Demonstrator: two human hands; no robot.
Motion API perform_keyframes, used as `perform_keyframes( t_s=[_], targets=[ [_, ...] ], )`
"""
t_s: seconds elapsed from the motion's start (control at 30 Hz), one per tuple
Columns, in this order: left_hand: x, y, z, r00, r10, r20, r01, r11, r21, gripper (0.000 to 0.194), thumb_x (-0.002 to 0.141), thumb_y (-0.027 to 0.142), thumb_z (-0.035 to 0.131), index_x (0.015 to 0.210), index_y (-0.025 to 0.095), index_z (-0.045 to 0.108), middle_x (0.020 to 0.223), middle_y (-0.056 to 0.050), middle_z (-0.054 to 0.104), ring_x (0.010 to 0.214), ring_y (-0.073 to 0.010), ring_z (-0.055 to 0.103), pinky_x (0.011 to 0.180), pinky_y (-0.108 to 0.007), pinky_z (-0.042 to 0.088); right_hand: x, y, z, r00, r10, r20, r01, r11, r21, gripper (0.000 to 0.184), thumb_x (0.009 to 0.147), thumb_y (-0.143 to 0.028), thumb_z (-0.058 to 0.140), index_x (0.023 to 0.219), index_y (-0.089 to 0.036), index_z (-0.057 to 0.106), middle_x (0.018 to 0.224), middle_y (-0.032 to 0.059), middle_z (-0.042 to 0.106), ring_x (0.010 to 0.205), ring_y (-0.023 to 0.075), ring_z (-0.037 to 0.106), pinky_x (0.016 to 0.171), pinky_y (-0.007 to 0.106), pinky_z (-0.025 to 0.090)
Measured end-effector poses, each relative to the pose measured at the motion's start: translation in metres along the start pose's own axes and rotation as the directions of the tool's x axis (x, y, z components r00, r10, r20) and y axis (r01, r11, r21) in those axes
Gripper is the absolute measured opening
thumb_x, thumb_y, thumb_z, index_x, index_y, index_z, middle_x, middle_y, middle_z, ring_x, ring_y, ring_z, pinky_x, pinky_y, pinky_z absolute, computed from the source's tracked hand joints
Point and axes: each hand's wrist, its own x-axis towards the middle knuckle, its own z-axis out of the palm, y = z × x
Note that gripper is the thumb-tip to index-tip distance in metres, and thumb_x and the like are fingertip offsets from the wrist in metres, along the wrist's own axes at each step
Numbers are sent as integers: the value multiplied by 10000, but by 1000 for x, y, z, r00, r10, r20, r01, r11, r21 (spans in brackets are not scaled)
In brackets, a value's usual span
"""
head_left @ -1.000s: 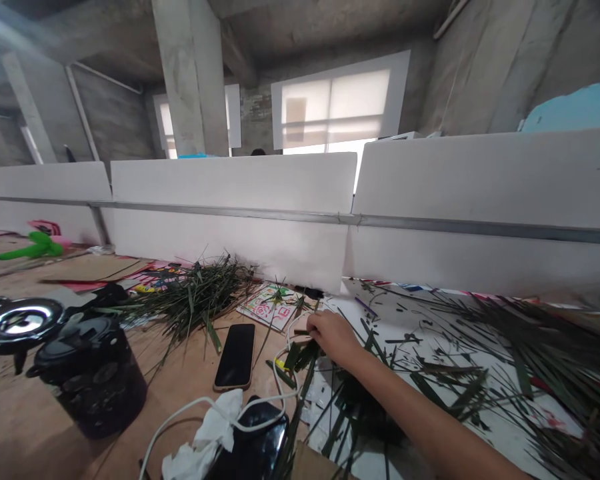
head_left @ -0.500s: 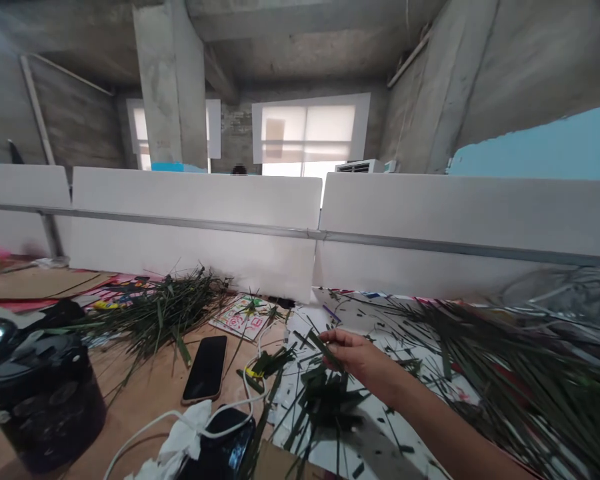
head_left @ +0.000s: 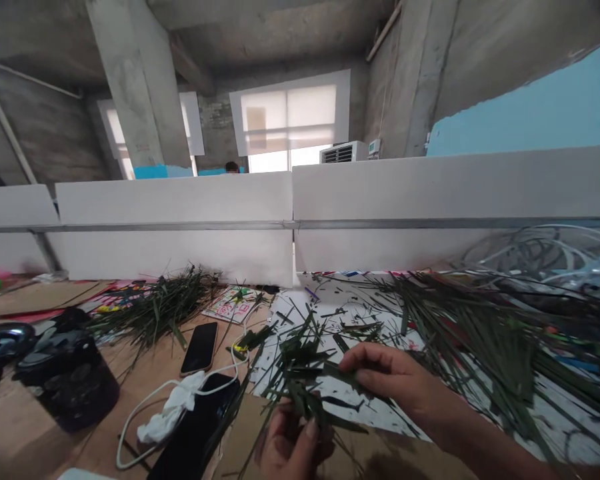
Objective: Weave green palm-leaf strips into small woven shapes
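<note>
Low at the front, my left hand is closed around a bundle of folded green leaf strips, whose ends stick out in many directions. To its right, my right hand pinches a flat green leaf strip between thumb and fingers. That strip reaches toward the bundle; whether the two touch I cannot tell. Short leaf cuttings lie scattered over the white sheet behind my hands. A brown cardboard piece lies beneath them.
Long leaf strips spread across the right side, and a darker leaf pile lies back left. A phone, white cable, crumpled tissue, black device and black bucket occupy the left. White panels border the back.
My left hand has come into view at the bottom, holding the leaf bundle. My right hand has moved lower and right, still pinching a strip. The view has turned slightly right.
</note>
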Motion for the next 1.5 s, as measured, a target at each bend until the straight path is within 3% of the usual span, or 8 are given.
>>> perform_keyframes(
  t_s=[0.1,0.23,0.43,0.63,0.8,1.0,1.13,1.5],
  targets=[
    [0,-5,16,998,53,15,-54,997,53,502,502,406,962,890,191,726,942,-89,757,612,-145,642,569,-258,509,-18,3,-6,999,-12,30,12,1000,-4,394,683,-514,823,916,-211,732,809,22,656,729,181,546,660,278,410],
    [-5,-18,31,997,70,28,-71,996,56,524,484,416,967,903,200,739,939,-95,757,659,-168,661,610,-284,534,-37,12,-13,997,-40,68,40,999,-5,403,730,-520,794,991,-219,734,822,23,683,723,179,568,626,265,392],
    [-12,-37,42,993,109,43,-113,990,88,530,500,416,960,941,206,755,984,-114,760,756,-216,699,725,-324,549,-55,15,-18,995,-92,36,94,994,-55,280,806,-430,731,996,-227,762,897,47,749,864,245,653,770,329,465],
    [-15,-42,42,989,110,101,-122,985,125,556,586,390,924,1071,212,720,1086,-146,756,950,-305,719,862,-408,548,-62,13,-24,990,-142,-22,136,975,-177,210,835,-355,684,997,-264,784,1010,47,765,972,278,683,869,360,500],
    [-12,-46,40,984,145,105,-162,971,174,531,554,397,941,1002,202,734,980,-134,783,853,-281,729,789,-378,576,-63,18,-27,985,-167,-50,152,963,-223,209,840,-364,683,985,-271,801,1011,56,765,988,284,679,880,361,499],
    [-10,-49,38,980,170,102,-187,964,187,442,550,351,946,916,200,748,898,-104,789,937,-299,728,912,-414,548,-63,22,-26,981,-186,-46,171,959,-228,197,851,-329,660,972,-283,809,986,47,767,964,269,683,868,342,500],
    [-10,-51,36,971,220,95,-235,951,200,404,528,363,955,838,194,761,879,-106,792,925,-292,731,900,-387,553,-65,22,-25,973,-222,-60,200,948,-248,201,852,-298,646,966,-304,813,961,31,767,933,255,680,842,322,502],
    [-13,-55,34,970,230,82,-243,946,216,409,527,395,952,847,209,780,859,-95,798,880,-269,750,826,-330,590,-72,7,-25,987,-149,-68,113,919,-378,208,885,-230,626,982,-260,807,966,22,757,940,207,676,839,271,500]
  ],
)
